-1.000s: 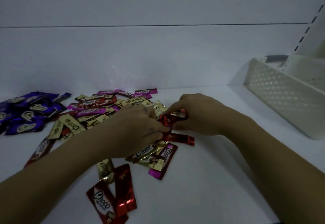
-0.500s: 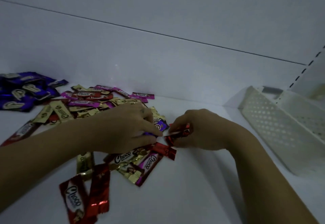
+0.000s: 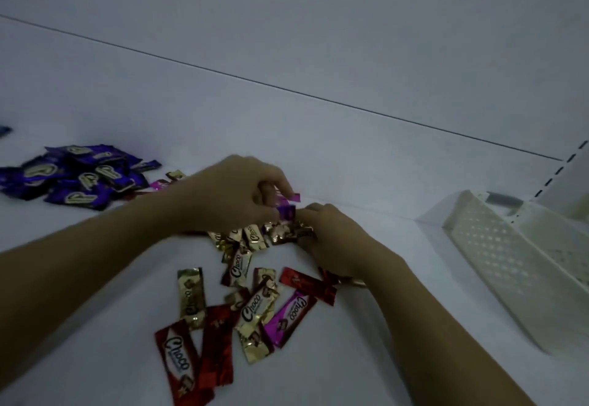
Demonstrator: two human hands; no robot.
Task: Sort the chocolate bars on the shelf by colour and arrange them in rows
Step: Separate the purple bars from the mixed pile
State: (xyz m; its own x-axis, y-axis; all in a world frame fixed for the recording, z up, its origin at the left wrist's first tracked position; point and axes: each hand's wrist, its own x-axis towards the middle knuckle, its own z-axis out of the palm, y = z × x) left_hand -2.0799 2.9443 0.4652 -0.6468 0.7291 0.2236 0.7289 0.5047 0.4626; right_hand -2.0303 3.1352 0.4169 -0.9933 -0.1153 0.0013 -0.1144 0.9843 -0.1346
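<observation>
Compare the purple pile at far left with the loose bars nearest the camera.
The purple pile is one colour; the near bars mix red, gold and pink. The purple pile is heaped, overlapping; the near bars lie more spread, some singly. Neither is in rows yet.

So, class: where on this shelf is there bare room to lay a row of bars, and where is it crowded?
Bare shelf lies between the right forearm and the white basket, and near left below the left forearm. Crowded: the mixed pile at centre and the purple pile far left.

"Choco" on red bar point(image 3: 176, 358), gold bar point(image 3: 255, 311), pink bar point(image 3: 291, 316).
</observation>
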